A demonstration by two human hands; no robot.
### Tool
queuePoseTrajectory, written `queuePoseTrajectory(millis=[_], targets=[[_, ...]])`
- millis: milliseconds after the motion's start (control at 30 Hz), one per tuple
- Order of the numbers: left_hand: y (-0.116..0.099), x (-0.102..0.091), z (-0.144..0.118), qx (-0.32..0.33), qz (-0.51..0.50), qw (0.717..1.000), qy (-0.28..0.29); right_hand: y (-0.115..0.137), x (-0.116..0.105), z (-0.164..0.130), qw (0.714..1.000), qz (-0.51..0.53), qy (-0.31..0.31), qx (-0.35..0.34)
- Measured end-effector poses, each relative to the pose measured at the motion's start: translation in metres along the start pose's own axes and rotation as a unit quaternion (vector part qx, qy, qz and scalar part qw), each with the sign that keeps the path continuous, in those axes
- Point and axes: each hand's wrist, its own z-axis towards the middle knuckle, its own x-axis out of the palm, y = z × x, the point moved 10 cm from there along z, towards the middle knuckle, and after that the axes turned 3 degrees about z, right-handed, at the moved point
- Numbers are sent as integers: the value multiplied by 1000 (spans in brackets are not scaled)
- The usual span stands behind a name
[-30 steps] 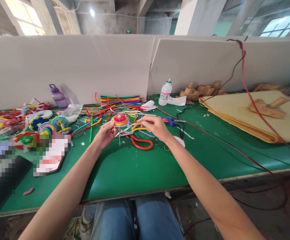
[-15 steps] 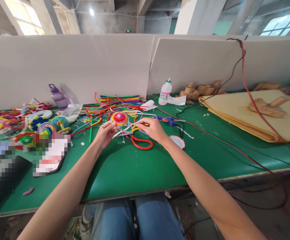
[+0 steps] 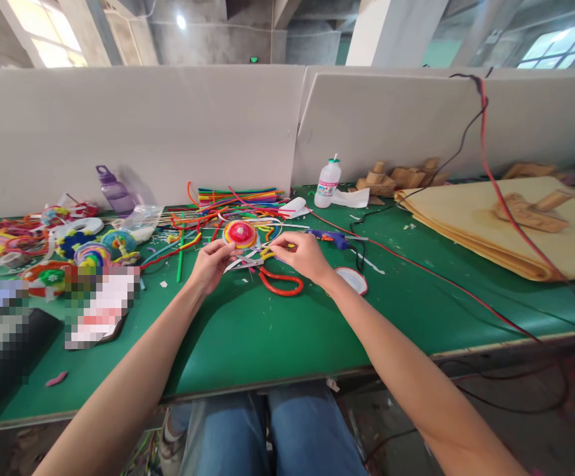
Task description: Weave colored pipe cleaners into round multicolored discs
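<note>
The left hand has its grip clamped on the near edge of a round ornament, red in the middle with yellow and orange rings, raised over the green desk. Clocked from that ornament, the right hand sits between three and four, thumb and finger together; whether something thin lies between them, I cannot tell. Scissors with an orange handle lie between four and five, a blue glue gun at three, colorful craft stems at twelve, and a purple bottle towards ten.
</note>
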Motion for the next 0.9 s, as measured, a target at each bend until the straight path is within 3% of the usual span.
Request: queuePoseTrajectory(millis=[233,500,900], targets=[[0,-8,4,7,-41,999,-16,3,-18,0,998,25,-57,1],[5,-4,3,-16,-66,998,2,2,-5,-1,999,22,-27,-7],[4,-4,3,-16,-65,998,3,0,-4,-1,1000,20,-21,-4]])
